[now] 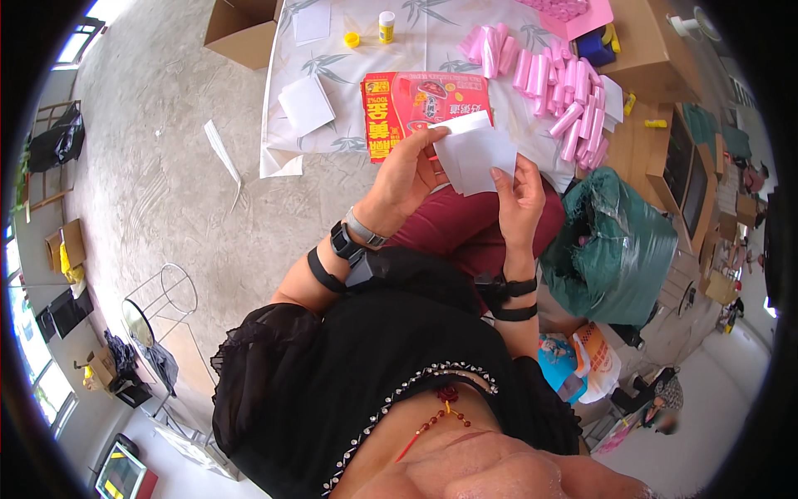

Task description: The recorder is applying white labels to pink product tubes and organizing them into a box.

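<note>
Several small white paper sheets (480, 160), slightly fanned over one another, are held up just past my lap at the table's near edge. My left hand (409, 173) grips their left side between thumb and fingers. On the lower right corner, the thumb and fingers of my right hand (521, 195) pinch the sheets. Behind the papers a red and yellow printed cardboard sheet (420, 96) lies flat on the table. An uncapped-looking white glue stick (386, 27) stands farther back, with a small yellow cap (352, 40) beside it.
White paper stacks (307, 106) lie on the left of the patterned tablecloth (341, 83). Many pink rolls (565, 87) are heaped at the right. A green plastic sack (619, 249) stands by my right side. An open cardboard box (241, 32) sits beyond the table's left edge.
</note>
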Demonstrator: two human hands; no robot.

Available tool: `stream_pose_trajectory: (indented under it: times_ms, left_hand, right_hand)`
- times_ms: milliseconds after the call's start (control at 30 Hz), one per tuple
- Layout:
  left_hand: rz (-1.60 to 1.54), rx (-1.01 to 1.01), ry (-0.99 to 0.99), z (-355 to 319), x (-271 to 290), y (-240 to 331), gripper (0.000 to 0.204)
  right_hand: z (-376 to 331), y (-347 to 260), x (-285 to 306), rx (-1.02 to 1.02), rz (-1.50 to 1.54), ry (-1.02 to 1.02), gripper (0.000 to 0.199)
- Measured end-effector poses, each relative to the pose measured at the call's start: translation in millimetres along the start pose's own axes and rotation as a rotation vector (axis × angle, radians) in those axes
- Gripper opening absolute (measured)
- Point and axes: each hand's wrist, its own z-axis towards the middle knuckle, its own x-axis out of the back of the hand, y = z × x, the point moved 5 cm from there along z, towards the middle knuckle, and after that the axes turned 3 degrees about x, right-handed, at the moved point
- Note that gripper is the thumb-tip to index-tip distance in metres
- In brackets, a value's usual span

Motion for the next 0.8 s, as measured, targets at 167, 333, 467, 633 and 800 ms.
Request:
stream_pose_trajectory:
  times_ms: [167, 333, 467, 633, 800]
  left_hand:
    - [0.029, -0.01, -0.015, 2.0, 0.7, -2.1, 0.027]
    - [0.116, -0.089, -0.116, 7.8, 6.5, -3.1, 0.028]
    - [0.148, -0.147, -0.148, 13.7, 13.9, -7.2, 0.027]
    - [0.249, -0.213, -0.055, 13.1, 11.8, -6.0, 0.026]
    - [0.288, -0.225, -0.105, 12.6, 12.7, -6.5, 0.03]
  right_hand:
    - [-0.8, -0.3, 0.9, -0.006, -0.009, 0.004, 0.031]
    - [-1.4, -1.3, -0.2, -0.03, -0.006, 0.02, 0.031]
    - [-1.6, -0.6, -0.8, -0.035, 0.02, 0.026, 0.031]
    - [-1.5, -2.5, -1.5, -0.08, -0.018, 0.025, 0.03]
    - [-0.9, -1.3, -3.2, -0.073, -0.006, 0.036, 0.032]
